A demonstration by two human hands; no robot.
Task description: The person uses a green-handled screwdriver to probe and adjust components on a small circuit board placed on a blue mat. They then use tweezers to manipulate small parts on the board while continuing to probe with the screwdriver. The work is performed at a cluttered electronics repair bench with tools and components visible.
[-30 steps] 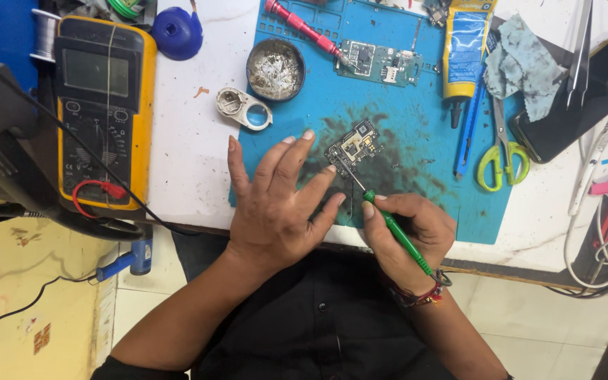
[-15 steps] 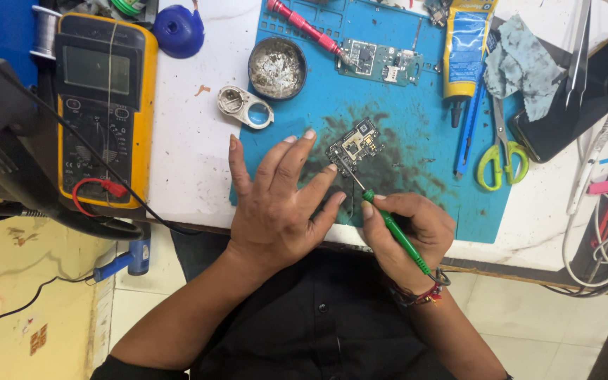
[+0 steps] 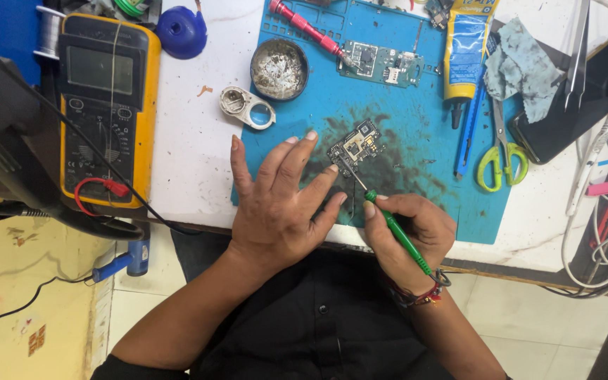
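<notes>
soot-smudged matt blue rubbery work mat [image 3: 416, 91] | small bare circuit board [image 3: 355, 148] – glinting metal parts | green glossy plastic-handled tool [image 3: 395, 229], thin metal tip | crumpled grey-blue cloth rag [image 3: 526, 67] | round dull metal tin [image 3: 279, 69] – rough grey residue inside

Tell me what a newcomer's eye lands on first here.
The blue mat on the white bench, with a small circuit board at its blackened middle. The left hand lies flat beside the board, while the right hand holds a green-handled tool with its tip on it. A yellow multimeter sits far left.
</notes>
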